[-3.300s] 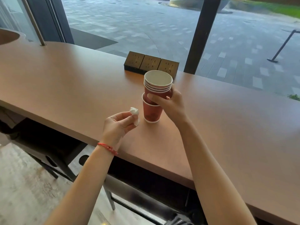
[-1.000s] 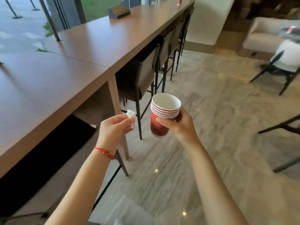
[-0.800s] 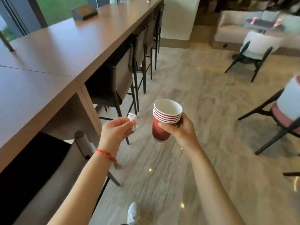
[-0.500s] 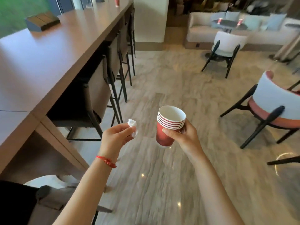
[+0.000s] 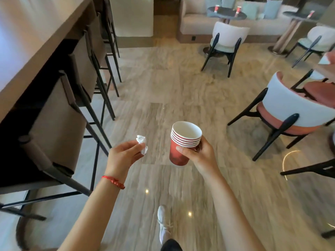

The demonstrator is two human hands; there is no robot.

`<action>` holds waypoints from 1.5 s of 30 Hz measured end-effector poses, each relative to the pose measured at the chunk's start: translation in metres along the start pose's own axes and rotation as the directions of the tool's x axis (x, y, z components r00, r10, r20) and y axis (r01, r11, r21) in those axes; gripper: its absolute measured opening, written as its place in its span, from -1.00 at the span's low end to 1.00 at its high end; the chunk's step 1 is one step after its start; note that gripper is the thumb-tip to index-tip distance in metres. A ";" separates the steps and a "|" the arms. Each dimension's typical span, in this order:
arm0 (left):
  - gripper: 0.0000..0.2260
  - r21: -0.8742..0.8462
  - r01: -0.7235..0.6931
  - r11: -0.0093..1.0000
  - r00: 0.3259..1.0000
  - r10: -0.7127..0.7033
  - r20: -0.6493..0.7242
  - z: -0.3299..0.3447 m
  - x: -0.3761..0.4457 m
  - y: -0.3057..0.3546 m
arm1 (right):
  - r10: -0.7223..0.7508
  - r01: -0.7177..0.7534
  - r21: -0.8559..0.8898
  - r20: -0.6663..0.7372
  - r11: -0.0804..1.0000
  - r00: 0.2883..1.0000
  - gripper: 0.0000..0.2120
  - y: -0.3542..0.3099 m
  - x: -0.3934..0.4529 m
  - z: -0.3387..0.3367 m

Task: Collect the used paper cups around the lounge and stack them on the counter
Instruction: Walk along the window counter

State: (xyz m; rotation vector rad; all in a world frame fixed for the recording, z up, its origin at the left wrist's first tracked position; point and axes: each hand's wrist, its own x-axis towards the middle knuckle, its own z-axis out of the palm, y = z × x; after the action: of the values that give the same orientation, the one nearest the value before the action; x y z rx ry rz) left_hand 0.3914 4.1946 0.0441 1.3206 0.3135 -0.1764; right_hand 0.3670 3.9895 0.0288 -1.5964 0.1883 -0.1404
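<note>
Red paper cups (image 5: 183, 142), nested in one stack, ride in the right hand (image 5: 201, 154), fingers wrapped round them; the left hand (image 5: 123, 156) pinches a crumpled tissue (image 5: 142, 144). She has turned from the counter (image 5: 27, 42) toward the lounge, so collecting continues. More cups wait on the round table (image 5: 226, 12); chairs (image 5: 224, 42) stand between.

We stand in a lounge: a long counter (image 5: 27, 42) with bar stools (image 5: 59, 124), a sofa (image 5: 199, 20), armchairs (image 5: 290, 109), round tables (image 5: 226, 10).
</note>
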 end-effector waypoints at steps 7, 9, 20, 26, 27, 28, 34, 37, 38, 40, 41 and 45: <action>-0.85 -0.067 0.025 0.997 1.000 -0.024 0.013 0.050 0.132 0.023 | 0.014 -0.014 -0.006 0.015 1.000 1.000 -0.52 -0.004 0.144 -0.016; -0.80 -0.079 0.018 0.997 1.000 -0.016 0.025 0.063 0.167 0.034 | 0.018 -0.018 -0.016 0.018 1.000 1.000 -0.52 -0.007 0.186 -0.017; -0.87 -0.034 -0.012 0.999 0.999 0.011 -0.034 0.076 0.366 0.104 | 0.026 -0.027 0.004 0.066 1.000 0.997 -0.56 -0.017 0.398 0.040; -0.88 -0.013 -0.030 0.999 0.999 0.030 -0.015 0.079 0.494 0.153 | -0.008 0.007 0.023 0.027 1.000 1.000 -0.57 -0.032 0.523 0.081; -0.88 -0.005 -0.031 1.000 1.000 0.030 -0.008 0.080 0.514 0.162 | -0.009 0.009 0.029 0.022 1.000 1.000 -0.56 -0.036 0.542 0.086; -0.87 0.000 -0.034 0.999 0.999 0.034 -0.002 0.082 0.534 0.171 | -0.015 0.014 0.033 0.014 0.999 1.000 -0.56 -0.039 0.560 0.091; -0.94 -0.008 -0.002 1.000 1.000 0.002 -0.009 0.098 0.636 0.203 | -0.001 0.002 0.030 -0.027 1.000 1.000 -0.55 -0.039 0.656 0.107; -0.93 -0.005 0.016 1.000 1.000 -0.016 -0.005 0.110 0.688 0.211 | 0.021 -0.020 0.039 -0.021 0.999 1.000 -0.55 -0.033 0.710 0.113; -0.93 -0.006 0.017 1.000 1.000 -0.017 -0.006 0.115 0.707 0.213 | 0.023 -0.022 0.042 -0.017 0.999 1.000 -0.55 -0.030 0.730 0.115; -0.94 0.000 0.019 1.000 1.000 -0.019 -0.013 0.125 0.745 0.217 | 0.021 -0.021 0.035 -0.005 0.999 1.000 -0.55 -0.024 0.771 0.118; -0.94 0.001 0.017 1.000 1.000 -0.017 -0.016 0.130 0.764 0.219 | 0.019 -0.019 0.033 -0.005 0.999 1.000 -0.56 -0.022 0.792 0.119; -0.92 0.007 0.015 1.000 0.999 -0.014 -0.035 0.159 0.842 0.236 | 0.009 -0.008 0.048 -0.006 0.999 1.000 -0.58 -0.018 0.882 0.117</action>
State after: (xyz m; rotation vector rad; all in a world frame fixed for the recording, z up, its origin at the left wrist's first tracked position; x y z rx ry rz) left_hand 1.2781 4.1398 0.0229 1.3297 0.3523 -0.1669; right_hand 1.2541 3.9215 0.0191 -1.5471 0.1951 -0.1425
